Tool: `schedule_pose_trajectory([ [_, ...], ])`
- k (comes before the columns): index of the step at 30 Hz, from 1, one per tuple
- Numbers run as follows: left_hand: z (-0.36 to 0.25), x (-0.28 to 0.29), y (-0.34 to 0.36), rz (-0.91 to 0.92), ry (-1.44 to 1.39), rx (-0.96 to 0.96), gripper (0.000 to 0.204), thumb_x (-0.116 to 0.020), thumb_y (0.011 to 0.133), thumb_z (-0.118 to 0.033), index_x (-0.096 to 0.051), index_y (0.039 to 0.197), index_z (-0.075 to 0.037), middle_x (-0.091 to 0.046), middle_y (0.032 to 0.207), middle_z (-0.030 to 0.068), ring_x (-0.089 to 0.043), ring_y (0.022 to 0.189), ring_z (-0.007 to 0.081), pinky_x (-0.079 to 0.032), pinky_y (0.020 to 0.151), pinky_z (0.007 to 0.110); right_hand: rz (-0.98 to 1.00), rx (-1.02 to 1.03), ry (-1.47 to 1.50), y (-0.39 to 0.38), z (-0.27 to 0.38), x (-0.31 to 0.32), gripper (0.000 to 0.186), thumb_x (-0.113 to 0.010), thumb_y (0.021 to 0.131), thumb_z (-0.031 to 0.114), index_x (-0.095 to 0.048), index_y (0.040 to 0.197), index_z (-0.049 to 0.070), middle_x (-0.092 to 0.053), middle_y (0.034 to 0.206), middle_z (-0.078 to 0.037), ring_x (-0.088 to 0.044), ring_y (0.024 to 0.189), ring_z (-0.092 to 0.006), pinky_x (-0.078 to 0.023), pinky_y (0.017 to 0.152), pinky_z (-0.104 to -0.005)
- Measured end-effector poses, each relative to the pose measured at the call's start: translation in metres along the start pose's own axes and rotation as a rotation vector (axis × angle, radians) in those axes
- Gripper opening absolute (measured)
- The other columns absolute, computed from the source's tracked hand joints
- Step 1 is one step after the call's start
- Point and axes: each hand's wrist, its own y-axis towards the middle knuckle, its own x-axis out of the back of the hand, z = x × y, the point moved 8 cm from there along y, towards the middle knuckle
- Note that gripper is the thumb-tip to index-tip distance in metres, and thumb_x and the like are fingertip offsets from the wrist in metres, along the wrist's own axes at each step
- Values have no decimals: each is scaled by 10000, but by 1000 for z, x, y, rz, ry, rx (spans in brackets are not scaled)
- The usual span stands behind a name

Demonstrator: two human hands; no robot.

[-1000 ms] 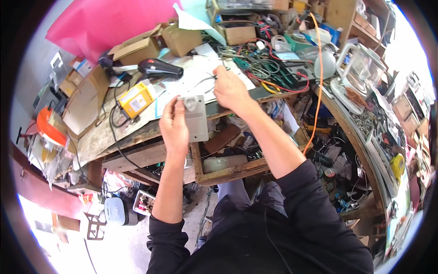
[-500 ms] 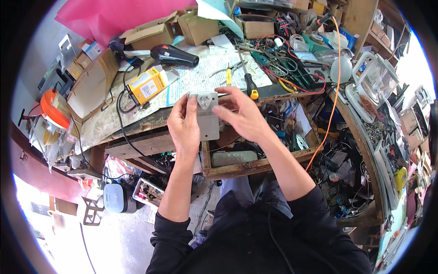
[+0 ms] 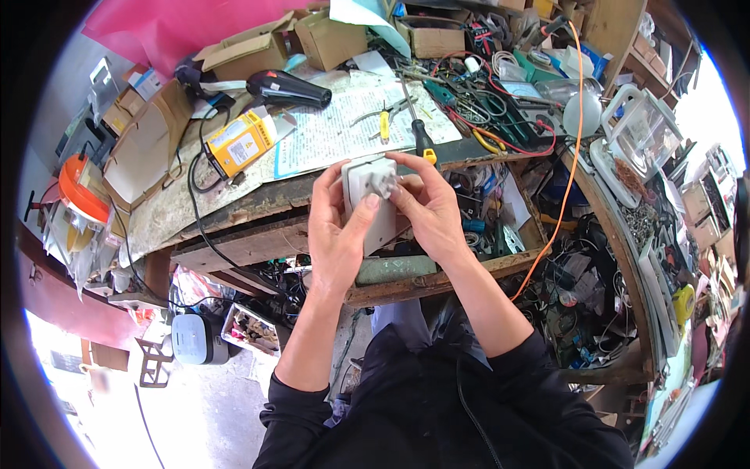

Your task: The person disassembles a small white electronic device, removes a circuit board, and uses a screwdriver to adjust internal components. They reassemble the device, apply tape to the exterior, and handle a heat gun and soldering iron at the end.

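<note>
A pale grey plastic device (image 3: pixel 375 232) with plug prongs on its face is held between my two hands above the bench's front edge. My left hand (image 3: pixel 337 230) grips its left side, thumb across the front. My right hand (image 3: pixel 430 223) is wrapped round the right side, thumb by the prongs. Just beyond them, a black-and-yellow screwdriver (image 3: pixel 422 137) and yellow-handled pliers (image 3: pixel 384 125) lie on the bench, by a printed sheet (image 3: pixel 312 148).
A hair dryer (image 3: pixel 285 88), yellow box (image 3: pixel 238 147), cardboard boxes (image 3: pixel 328 43) and tangled tools (image 3: pixel 488 105) crowd the bench. An open drawer (image 3: pixel 391 293) juts below my hands. An orange cable (image 3: pixel 576 156) hangs at right; a clear jug (image 3: pixel 648 137) stands beyond it.
My right hand has left the screwdriver on the bench and come down onto the device. The device has shifted right and is now tilted within both hands.
</note>
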Motion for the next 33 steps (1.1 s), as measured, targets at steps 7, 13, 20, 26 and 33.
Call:
schedule_pose_trajectory([
  [7, 9, -15, -16, 105, -39, 14, 703, -691, 1013, -112, -303, 1599, -100, -558, 1378, 108, -555, 1225, 177, -451, 1056, 340, -121, 165, -300, -14, 15, 4, 507, -562, 969, -83, -619, 1437, 102, -712, 1135, -70, -646, 986, -116, -514, 882, -254],
  [13, 12, -16, -18, 66, -41, -9, 668, -682, 1031, -212, -319, 1583, -117, -547, 1387, 119, -542, 1227, 185, -448, 1058, 355, 110, 164, -188, -31, 18, -4, 832, -789, 846, 50, -391, 1576, 11, -610, 1353, -183, -647, 1193, -236, -566, 968, -358],
  [20, 13, -19, -22, 91, -26, 26, 690, -656, 1033, -173, -271, 1605, -135, -473, 1500, 120, -489, 1328, 215, -407, 1126, 379, 65, 79, -171, -37, 15, -3, 871, -845, 772, 40, -443, 1544, 14, -666, 1308, -183, -679, 1183, -248, -584, 978, -387],
  [26, 7, -24, -24, 111, -30, -15, 722, -653, 1029, -127, -225, 1610, -125, -498, 1442, 133, -517, 1282, 213, -447, 1093, 393, 61, 68, -230, -40, 22, -6, 814, -810, 774, 45, -480, 1517, 8, -704, 1253, -174, -699, 1152, -236, -586, 976, -398],
  [33, 12, -21, -28, 77, -53, 9, 670, -642, 1030, -152, -279, 1591, -98, -412, 1587, 132, -455, 1399, 239, -374, 1179, 396, 80, 47, -211, -38, 19, -5, 787, -819, 781, 81, -499, 1495, 1, -706, 1236, -157, -703, 1135, -236, -597, 947, -384],
])
